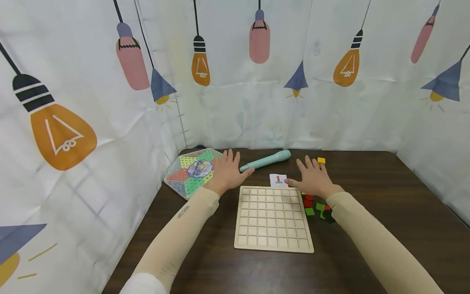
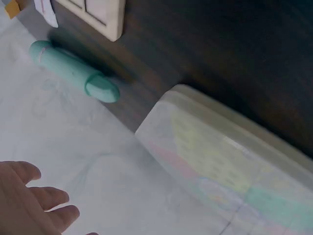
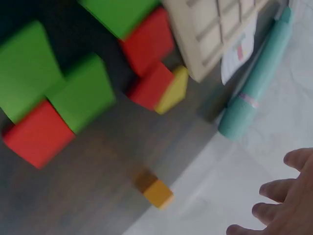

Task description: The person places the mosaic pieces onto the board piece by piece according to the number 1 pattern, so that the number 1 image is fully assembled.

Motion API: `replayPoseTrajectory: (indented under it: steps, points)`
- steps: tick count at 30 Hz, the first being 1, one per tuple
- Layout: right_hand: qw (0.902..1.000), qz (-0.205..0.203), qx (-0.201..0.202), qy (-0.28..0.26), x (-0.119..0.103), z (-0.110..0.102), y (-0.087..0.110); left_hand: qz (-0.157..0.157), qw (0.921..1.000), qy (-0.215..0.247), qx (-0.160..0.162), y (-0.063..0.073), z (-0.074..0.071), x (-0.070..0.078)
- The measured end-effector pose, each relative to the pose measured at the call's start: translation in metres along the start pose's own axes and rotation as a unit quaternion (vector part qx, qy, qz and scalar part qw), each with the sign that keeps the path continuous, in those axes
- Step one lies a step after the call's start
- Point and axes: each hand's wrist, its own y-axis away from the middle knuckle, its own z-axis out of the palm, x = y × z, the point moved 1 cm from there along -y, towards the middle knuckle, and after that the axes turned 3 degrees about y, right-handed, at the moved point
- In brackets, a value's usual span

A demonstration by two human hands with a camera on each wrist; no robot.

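Note:
Both hands are spread above the table and hold nothing. My left hand (image 1: pixel 228 173) is between the clear-lidded game box (image 1: pixel 185 192) with a coloured star board and a long teal tube (image 1: pixel 265 161) with a thicker rounded end. Its fingers also show in the left wrist view. My right hand (image 1: pixel 313 179) is over the far right corner of a wooden grid board (image 1: pixel 273 247), its fingers spread. Close by are a small printed grid card (image 1: pixel 278 176), a yellow cube (image 1: pixel 321 161) and several red and green blocks (image 3: pixel 80 95).
The dark brown table (image 1: pixel 389 212) stands against a white curtain (image 1: pixel 235 118) printed with lamps and bulbs, which also runs along both sides. A dark piece (image 1: pixel 328 216) lies among the blocks, partly behind the right forearm.

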Motion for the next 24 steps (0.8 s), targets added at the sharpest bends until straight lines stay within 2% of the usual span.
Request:
replayPoseTrajectory:
  steps: [3, 7, 11, 15, 18, 24]
  points:
    - [0.9998, -0.006, 0.012, -0.017, 0.001, 0.01, 0.009, 0.012, 0.9999, 0.004, -0.004, 0.008, 0.012, -0.001]
    - [0.9976, -0.001, 0.021, -0.065, 0.007, 0.021, 0.02, 0.027, 0.9978, 0.059, -0.012, 0.023, 0.023, -0.003]
    - [0.9929, 0.028, 0.008, -0.116, 0.015, 0.033, 0.027, 0.043, 0.9936, 0.103, -0.013, 0.042, 0.032, -0.001]
    - [0.9872, 0.052, -0.005, -0.151, 0.024, 0.043, 0.031, 0.057, 0.9906, 0.124, -0.015, 0.057, 0.041, 0.001]
    - [0.9845, 0.055, -0.005, -0.166, 0.029, 0.049, 0.033, 0.065, 0.9861, 0.151, -0.025, 0.064, 0.047, 0.002]
    - [0.9828, 0.05, -0.007, -0.178, 0.033, 0.062, 0.034, 0.063, 0.9684, 0.232, -0.068, 0.071, 0.055, -0.002]
